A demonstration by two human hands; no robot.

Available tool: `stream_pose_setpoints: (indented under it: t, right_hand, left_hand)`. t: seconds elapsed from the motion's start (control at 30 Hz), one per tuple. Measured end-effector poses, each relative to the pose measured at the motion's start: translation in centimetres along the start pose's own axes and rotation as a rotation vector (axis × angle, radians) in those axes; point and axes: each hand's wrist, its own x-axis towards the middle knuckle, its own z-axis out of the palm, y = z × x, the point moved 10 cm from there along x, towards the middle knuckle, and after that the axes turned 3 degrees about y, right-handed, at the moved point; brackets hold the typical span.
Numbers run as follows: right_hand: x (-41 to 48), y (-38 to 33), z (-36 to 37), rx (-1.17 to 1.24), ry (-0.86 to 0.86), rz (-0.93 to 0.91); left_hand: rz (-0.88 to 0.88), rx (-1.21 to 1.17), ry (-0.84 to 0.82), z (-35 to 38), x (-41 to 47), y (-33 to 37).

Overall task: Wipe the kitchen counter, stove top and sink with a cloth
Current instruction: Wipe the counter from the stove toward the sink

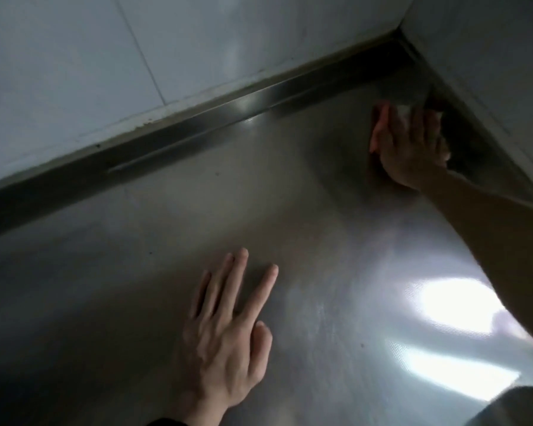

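Observation:
A stainless steel counter (154, 247) fills the view and runs into a tiled corner. My right hand (408, 146) reaches far toward that corner and presses down on a pale cloth (405, 113), of which only a small blurred bit shows past the fingers. My left hand (228, 327) lies flat on the counter near the front, fingers spread, holding nothing.
White tiled walls (74, 56) meet at the back right corner (399, 29). A raised steel lip (197, 124) runs along the foot of the wall. A bright window reflection (456, 305) glares on the right of the counter. A dark rounded object (517, 407) sits at the bottom right.

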Motion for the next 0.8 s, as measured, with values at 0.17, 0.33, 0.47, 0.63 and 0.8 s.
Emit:
stream_pose_setpoints:
  t: [0.17, 0.33, 0.47, 0.63, 0.8]
  right_hand:
    - [-0.3, -2.0, -0.1, 0.033, 0.013, 0.01]
    - [-6.6, -13.5, 1.4, -0.01, -0.062, -0.343]
    - [-14.9, -24.1, 3.6, 0.1, -0.131, -0.688]
    - [-13.6, -24.7, 4.0, 0.021, -0.123, -0.768]
    - [-5.9, -14.4, 1.0, -0.012, 0.022, -0.458]
  left_hand:
    - [-0.008, -0.001, -0.03, -0.1, 0.1, 0.1]
    - [-0.001, 0.02, -0.038, -0.1, 0.0, 0.1]
    - [-0.023, 0.055, -0.016, 0.1, -0.1, -0.2]
    - [-0.018, 0.063, 0.031, -0.3, 0.2, -0.1]
    - [-0.007, 0.059, 0.023, -0.6, 0.2, 0.2]
